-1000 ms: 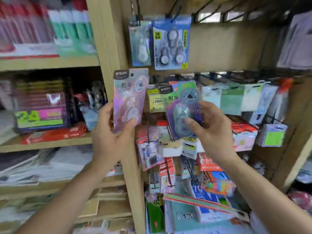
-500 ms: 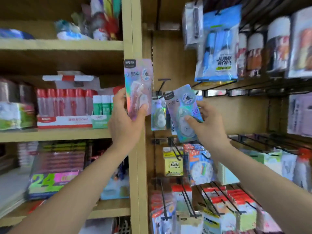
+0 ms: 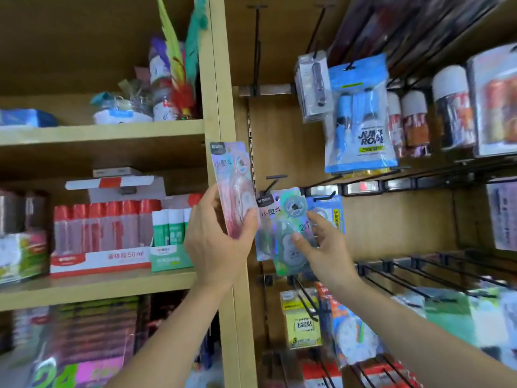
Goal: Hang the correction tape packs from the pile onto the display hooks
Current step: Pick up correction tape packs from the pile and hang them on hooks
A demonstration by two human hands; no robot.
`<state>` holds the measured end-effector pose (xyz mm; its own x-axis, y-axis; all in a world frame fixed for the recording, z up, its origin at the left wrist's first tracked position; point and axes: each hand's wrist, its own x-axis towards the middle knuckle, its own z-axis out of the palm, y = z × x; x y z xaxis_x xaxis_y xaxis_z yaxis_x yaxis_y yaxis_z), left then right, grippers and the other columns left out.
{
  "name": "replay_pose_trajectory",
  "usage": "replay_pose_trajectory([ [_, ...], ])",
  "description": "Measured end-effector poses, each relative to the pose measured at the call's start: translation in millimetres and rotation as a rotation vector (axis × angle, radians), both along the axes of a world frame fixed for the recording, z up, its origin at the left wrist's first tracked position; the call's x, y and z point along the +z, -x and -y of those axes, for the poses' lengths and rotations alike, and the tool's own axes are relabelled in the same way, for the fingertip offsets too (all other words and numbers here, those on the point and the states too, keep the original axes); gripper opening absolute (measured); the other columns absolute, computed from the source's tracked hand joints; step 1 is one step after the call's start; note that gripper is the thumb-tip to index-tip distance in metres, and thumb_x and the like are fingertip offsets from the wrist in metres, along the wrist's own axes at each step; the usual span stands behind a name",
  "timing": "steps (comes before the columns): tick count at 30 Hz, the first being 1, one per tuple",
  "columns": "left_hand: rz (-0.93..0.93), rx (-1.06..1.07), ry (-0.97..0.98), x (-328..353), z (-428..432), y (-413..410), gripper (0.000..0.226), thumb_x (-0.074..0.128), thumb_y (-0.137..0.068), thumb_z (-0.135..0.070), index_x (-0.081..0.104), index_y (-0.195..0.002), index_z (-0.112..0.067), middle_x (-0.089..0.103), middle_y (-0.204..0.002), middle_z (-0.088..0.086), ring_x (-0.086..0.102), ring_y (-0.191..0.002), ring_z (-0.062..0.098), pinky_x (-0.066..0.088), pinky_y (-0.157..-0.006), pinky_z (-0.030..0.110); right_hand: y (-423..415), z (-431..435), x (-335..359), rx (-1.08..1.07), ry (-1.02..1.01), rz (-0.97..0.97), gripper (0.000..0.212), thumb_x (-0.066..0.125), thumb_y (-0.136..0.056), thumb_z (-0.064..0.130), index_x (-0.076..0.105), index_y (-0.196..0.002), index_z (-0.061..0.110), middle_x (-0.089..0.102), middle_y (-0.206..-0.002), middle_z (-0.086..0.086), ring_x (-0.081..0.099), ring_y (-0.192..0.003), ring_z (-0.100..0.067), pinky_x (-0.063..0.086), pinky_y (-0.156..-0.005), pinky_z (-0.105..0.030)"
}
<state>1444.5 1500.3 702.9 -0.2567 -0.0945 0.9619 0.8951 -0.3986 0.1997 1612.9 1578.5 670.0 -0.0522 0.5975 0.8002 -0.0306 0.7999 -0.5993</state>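
At the far left, wooden shelves (image 3: 100, 289) carry a box of red-capped glue sticks (image 3: 103, 233) and green-capped ones beside it, with feathered toys on the shelf above. The left hand (image 3: 215, 242) still grips the pink correction tape pack (image 3: 232, 186) upright against the wooden upright (image 3: 221, 93), thumb across its front. It has hardly shifted and waits its turn. The change is just to its right. Half a second ago the right hand (image 3: 324, 247) held the blue-green correction tape pack (image 3: 282, 228) below and beside the black hook (image 3: 275, 180). Now it has lifted the pack so that the header sits at the hook's tip, pinched between thumb in front and fingers behind. Whether the hole has caught the hook I cannot tell. By my judgement this is the threading step, with one pack nearly hung and one to follow. A clear pack (image 3: 263, 242) hangs behind it, and a blue carded pack (image 3: 333, 214) on the next hook. Further right, a jump rope pack (image 3: 361, 116) hangs above, and bare black hooks (image 3: 419, 275) jut from the brown back panel (image 3: 391, 219) of the stationery display.
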Motion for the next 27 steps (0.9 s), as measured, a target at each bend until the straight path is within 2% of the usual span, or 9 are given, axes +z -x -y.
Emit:
replay_pose_trajectory([
  [3, -0.002, 0.004, -0.008, 0, 0, -1, 0.063, 0.073, -0.081, -0.050, 0.051, -0.132, -0.021, 0.066, -0.102, -0.007, 0.058, -0.083, 0.005, 0.040, -0.070, 0.013, 4, 0, 3, 0.093, 0.057, -0.007, 0.036, 0.068, -0.093, 0.012, 0.060, -0.100, 0.046, 0.074, -0.093, 0.015, 0.070, -0.090, -0.007, 0.059, -0.074, -0.026],
  [6, -0.006, 0.006, -0.023, -1, 1, -2, 0.062, 0.073, -0.081, -0.048, 0.051, -0.132, -0.020, 0.060, -0.100, -0.014, 0.051, -0.083, -0.002, 0.035, -0.071, 0.005, 3, 0, 9, 0.145, 0.091, 0.034, 0.030, 0.067, -0.093, 0.014, 0.062, -0.113, 0.037, 0.074, -0.100, 0.006, 0.072, -0.092, -0.008, 0.061, -0.078, -0.032],
  [8, -0.011, -0.006, -0.043, 0, 1, -2, 0.062, 0.071, -0.082, -0.049, 0.052, -0.132, -0.018, 0.056, -0.101, -0.017, 0.049, -0.084, -0.004, 0.035, -0.072, 0.003, 1, 1, 13, 0.189, 0.107, 0.051, 0.030, 0.066, -0.094, 0.011, 0.063, -0.111, 0.034, 0.074, -0.102, 0.008, 0.071, -0.092, -0.004, 0.060, -0.079, -0.027],
  [11, -0.004, -0.051, -0.069, -2, -1, 0, 0.061, 0.072, -0.082, -0.046, 0.051, -0.134, -0.019, 0.058, -0.104, -0.017, 0.056, -0.085, 0.000, 0.042, -0.073, 0.011, -7, 6, 13, 0.294, 0.179, 0.054, 0.027, 0.064, -0.095, 0.008, 0.064, -0.117, 0.023, 0.076, -0.103, 0.003, 0.072, -0.093, -0.009, 0.058, -0.076, -0.023],
  [14, 0.025, -0.102, -0.075, -3, 0, 0, 0.061, 0.072, -0.082, -0.047, 0.049, -0.134, -0.026, 0.063, -0.103, -0.013, 0.061, -0.084, 0.006, 0.049, -0.070, 0.025, -19, 10, 17, 0.339, 0.249, 0.002, 0.029, 0.067, -0.094, 0.015, 0.064, -0.122, 0.021, 0.076, -0.104, 0.002, 0.073, -0.095, -0.017, 0.058, -0.078, -0.032],
  [17, 0.024, -0.112, -0.089, -2, 0, -2, 0.062, 0.070, -0.081, -0.050, 0.047, -0.134, -0.028, 0.061, -0.105, -0.015, 0.061, -0.086, 0.005, 0.050, -0.071, 0.029, -30, 10, 31, 0.271, 0.245, -0.025, 0.033, 0.074, -0.088, 0.021, 0.063, -0.120, 0.026, 0.076, -0.097, -0.001, 0.074, -0.088, -0.015, 0.060, -0.075, -0.036],
  [20, 0.024, -0.119, -0.097, -2, 0, -1, 0.062, 0.070, -0.081, -0.047, 0.048, -0.134, -0.026, 0.059, -0.107, -0.018, 0.061, -0.088, 0.006, 0.053, -0.072, 0.036, -30, 6, 41, 0.063, 0.141, 0.109, 0.039, 0.076, -0.086, 0.023, 0.062, -0.121, 0.030, 0.071, -0.084, 0.001, 0.070, -0.072, -0.005, 0.054, -0.060, -0.024],
  [24, 0.004, -0.096, -0.100, -3, -1, -1, 0.062, 0.071, -0.082, -0.046, 0.049, -0.135, -0.021, 0.059, -0.106, -0.016, 0.059, -0.087, 0.006, 0.052, -0.071, 0.036, -23, -14, 38, -0.115, 0.094, 0.267, 0.052, 0.075, -0.085, 0.031, 0.058, -0.133, 0.027, 0.064, -0.093, -0.002, 0.066, -0.088, -0.020, 0.057, -0.083, -0.042],
  [27, -0.012, -0.102, -0.100, -3, -1, 0, 0.062, 0.071, -0.084, -0.046, 0.049, -0.135, -0.018, 0.059, -0.110, -0.015, 0.062, -0.089, 0.008, 0.055, -0.070, 0.038, -21, -21, 29, -0.210, 0.028, 0.302, 0.057, 0.072, -0.088, 0.030, 0.051, -0.140, 0.024, 0.056, -0.106, 0.005, 0.059, -0.100, -0.019, 0.052, -0.091, -0.040],
])
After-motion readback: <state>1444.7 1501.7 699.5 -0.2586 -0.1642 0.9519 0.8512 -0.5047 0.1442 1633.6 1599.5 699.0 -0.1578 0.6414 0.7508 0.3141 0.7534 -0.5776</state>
